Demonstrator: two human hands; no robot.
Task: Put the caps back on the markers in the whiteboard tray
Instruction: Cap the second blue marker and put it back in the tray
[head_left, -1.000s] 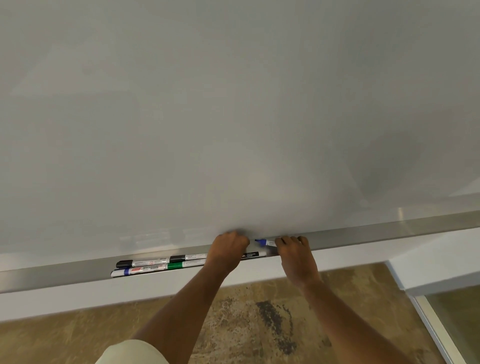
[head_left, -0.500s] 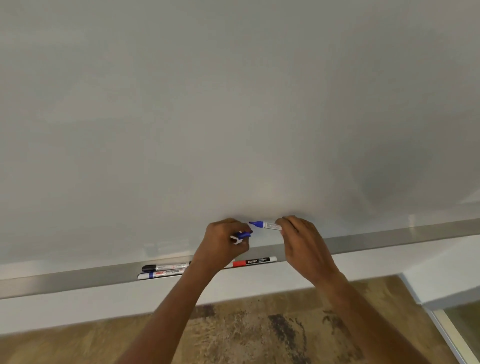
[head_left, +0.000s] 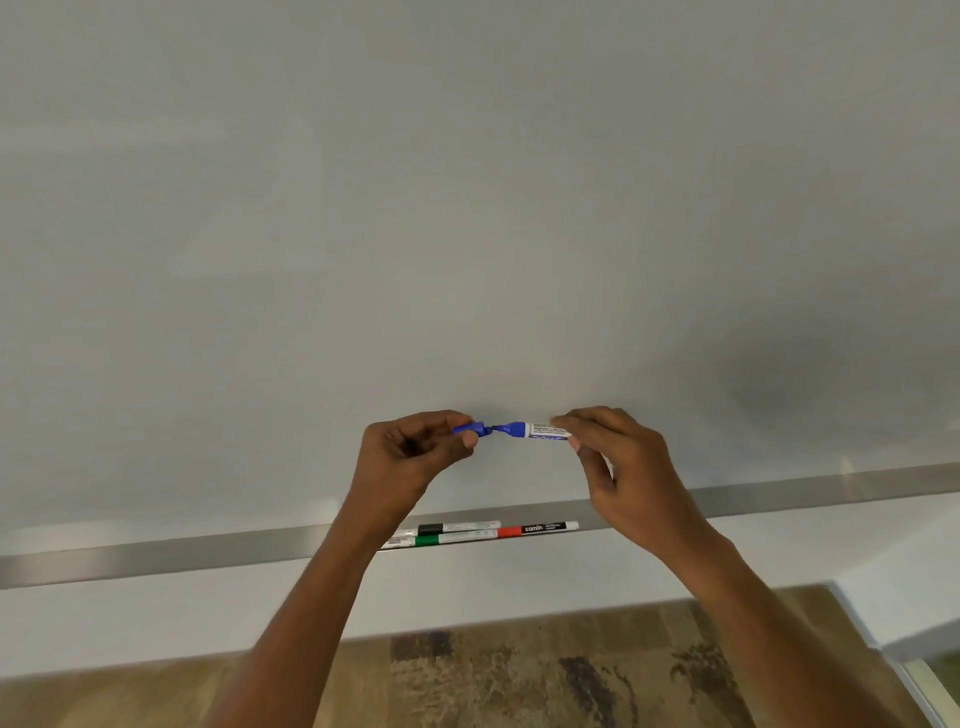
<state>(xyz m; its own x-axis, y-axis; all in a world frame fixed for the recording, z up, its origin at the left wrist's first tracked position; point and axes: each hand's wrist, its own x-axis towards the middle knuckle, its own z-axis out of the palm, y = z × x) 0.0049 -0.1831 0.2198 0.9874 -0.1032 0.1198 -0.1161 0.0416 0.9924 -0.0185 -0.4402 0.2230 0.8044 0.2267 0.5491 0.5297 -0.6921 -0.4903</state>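
Note:
My right hand (head_left: 618, 457) pinches a white marker with a blue tip (head_left: 535, 430), held level in front of the whiteboard, tip pointing left. My left hand (head_left: 410, 447) pinches the blue cap (head_left: 471, 428), its open end facing the tip with a tiny gap or light contact between them. Below, the metal whiteboard tray (head_left: 156, 553) holds a black-capped marker (head_left: 457, 528), a green-banded marker (head_left: 441, 540) and a red-banded marker (head_left: 535, 529), partly hidden by my left forearm.
The blank whiteboard (head_left: 467, 208) fills the upper view. A white wall strip runs under the tray, and patterned brown flooring (head_left: 519, 675) lies below. A white frame edge (head_left: 883, 639) sits at the lower right.
Both hands rose from the tray, the right lifting the blue marker and the left the blue cap. Cap and tip have come together in front of the board.

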